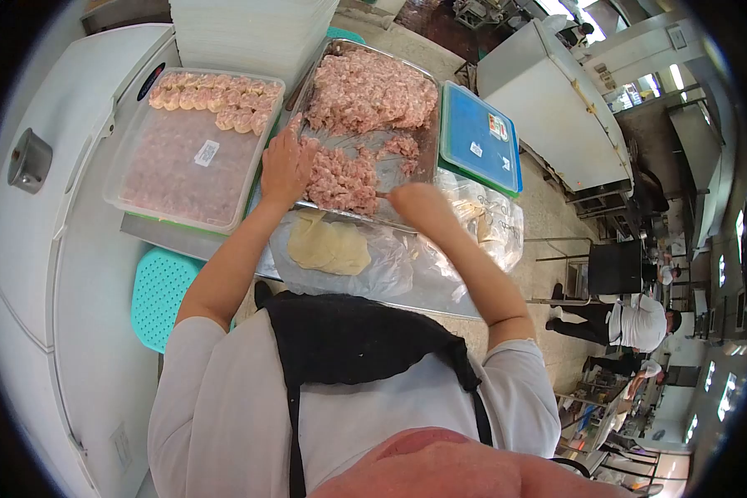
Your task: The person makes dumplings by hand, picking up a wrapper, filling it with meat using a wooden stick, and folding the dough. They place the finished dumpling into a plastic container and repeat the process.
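Note:
A metal tray point(365, 151) of pale pink ground meat point(373, 91) lies ahead of me. My left hand point(284, 170) is at the tray's left edge beside a smaller mound of meat point(342, 178). One finger stretches forward; its palm side is hidden. At the tray's near right corner, my right hand point(423, 206) is closed around a thin tool point(382, 195), mostly hidden by the hand and meat. Just below the tray, a stack of flat yellowish dough wrappers point(328, 245) rests on clear plastic point(390, 270).
Left of the tray stands a lidded plastic container point(183, 178) with rows of filled dumplings point(216, 95) on top. To the right are a blue-lidded container point(480, 137) and a plastic bag point(494, 224). A turquoise stool point(162, 295) stands lower left. Another person point(639, 322) is in the background.

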`<state>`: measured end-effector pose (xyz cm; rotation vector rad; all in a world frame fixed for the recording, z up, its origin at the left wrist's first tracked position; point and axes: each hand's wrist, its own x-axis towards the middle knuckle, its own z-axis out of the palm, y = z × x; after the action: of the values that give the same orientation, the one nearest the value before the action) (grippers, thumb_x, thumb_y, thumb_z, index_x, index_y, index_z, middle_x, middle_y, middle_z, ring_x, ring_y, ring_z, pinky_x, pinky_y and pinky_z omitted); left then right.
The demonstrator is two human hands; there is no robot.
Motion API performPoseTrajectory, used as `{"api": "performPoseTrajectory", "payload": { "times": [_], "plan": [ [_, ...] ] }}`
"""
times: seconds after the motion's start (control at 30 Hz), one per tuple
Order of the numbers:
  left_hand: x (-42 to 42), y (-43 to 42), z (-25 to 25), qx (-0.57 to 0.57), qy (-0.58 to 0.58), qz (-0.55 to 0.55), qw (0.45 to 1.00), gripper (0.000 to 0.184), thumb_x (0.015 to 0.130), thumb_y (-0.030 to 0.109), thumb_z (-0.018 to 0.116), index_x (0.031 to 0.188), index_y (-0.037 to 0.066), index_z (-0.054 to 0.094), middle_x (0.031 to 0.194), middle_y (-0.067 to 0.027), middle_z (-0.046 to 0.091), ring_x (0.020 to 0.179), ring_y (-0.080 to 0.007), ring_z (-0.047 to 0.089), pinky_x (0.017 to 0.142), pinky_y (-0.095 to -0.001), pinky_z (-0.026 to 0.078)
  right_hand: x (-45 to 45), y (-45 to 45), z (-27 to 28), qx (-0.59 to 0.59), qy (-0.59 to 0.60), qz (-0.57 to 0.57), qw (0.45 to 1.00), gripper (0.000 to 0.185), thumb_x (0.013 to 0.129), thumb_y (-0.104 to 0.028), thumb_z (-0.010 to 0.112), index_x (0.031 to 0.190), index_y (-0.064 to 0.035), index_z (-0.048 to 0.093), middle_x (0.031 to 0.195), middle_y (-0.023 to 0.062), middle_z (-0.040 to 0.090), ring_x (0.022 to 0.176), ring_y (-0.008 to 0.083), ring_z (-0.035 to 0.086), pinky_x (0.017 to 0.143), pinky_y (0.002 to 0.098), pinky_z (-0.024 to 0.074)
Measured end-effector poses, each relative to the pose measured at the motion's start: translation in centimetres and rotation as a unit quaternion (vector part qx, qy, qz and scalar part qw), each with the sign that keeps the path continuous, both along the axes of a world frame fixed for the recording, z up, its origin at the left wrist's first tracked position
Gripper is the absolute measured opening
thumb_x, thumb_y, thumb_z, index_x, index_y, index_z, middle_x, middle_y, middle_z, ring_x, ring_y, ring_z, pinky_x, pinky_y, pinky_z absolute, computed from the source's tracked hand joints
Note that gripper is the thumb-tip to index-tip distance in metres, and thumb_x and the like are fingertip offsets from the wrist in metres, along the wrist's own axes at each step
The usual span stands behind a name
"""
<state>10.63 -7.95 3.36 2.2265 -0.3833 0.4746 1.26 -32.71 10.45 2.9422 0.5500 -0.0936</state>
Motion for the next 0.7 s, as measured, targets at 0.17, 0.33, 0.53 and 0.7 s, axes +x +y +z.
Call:
{"api": "performPoseTrajectory", "payload": {
  "times": [0.17, 0.33, 0.53, 0.7],
  "plan": [
    [0.1, 0.0, -0.4, 0.006, -0.009, 0.007, 1.0, 0.057, 0.096, 0.038, 0.047, 0.142, 0.005, 0.038, 0.131, -0.0173, 0.051, 0.114, -0.0354, 0.049, 0.094, -0.0462, 0.038, 4.4, -4.8, 7.1, -0.1, -0.039, -0.112, 0.988, 0.02, 0.082, -0.015, 0.056, 0.076, -0.0039, 0.071, 0.079, 0.0169, 0.069, 0.075, 0.0329, 0.069, 0.062, 0.0451, 0.0554],
    [0.0, 0.0, -0.3, 0.024, -0.004, 0.007, 1.0, 0.056, 0.099, 0.04, 0.04, 0.14, 0.003, 0.039, 0.129, -0.0202, 0.051, 0.112, -0.0379, 0.049, 0.095, -0.046, 0.037, 8.1, -8.0, -1.4, -0.097, -0.008, -0.129, 0.987, 0.019, 0.082, -0.014, 0.055, 0.078, -0.0029, 0.069, 0.078, 0.0182, 0.069, 0.072, 0.0338, 0.069, 0.06, 0.0456, 0.0547],
    [0.1, 0.1, 0.0, 0.003, -0.014, -0.003, 1.0, 0.055, 0.098, 0.038, 0.044, 0.14, 0.003, 0.04, 0.129, -0.0184, 0.052, 0.112, -0.0363, 0.049, 0.093, -0.0459, 0.038, 3.2, 0.3, -3.2, 0.041, -0.026, 0.003, 0.999, 0.016, 0.083, -0.014, 0.054, 0.085, -0.0053, 0.067, 0.082, 0.0155, 0.068, 0.078, 0.0332, 0.068, 0.067, 0.0445, 0.0543],
    [0.2, 0.1, -0.5, 0.009, -0.024, 0.004, 1.0, 0.055, 0.096, 0.036, 0.048, 0.141, 0.005, 0.039, 0.127, -0.0172, 0.053, 0.112, -0.0351, 0.05, 0.091, -0.0453, 0.039, 6.3, -6.3, 2.5, -0.008, 0.017, -0.043, 0.999, 0.015, 0.081, -0.009, 0.054, 0.083, -0.0028, 0.067, 0.082, 0.0164, 0.068, 0.079, 0.0349, 0.067, 0.068, 0.0446, 0.0543]
  ]
}}
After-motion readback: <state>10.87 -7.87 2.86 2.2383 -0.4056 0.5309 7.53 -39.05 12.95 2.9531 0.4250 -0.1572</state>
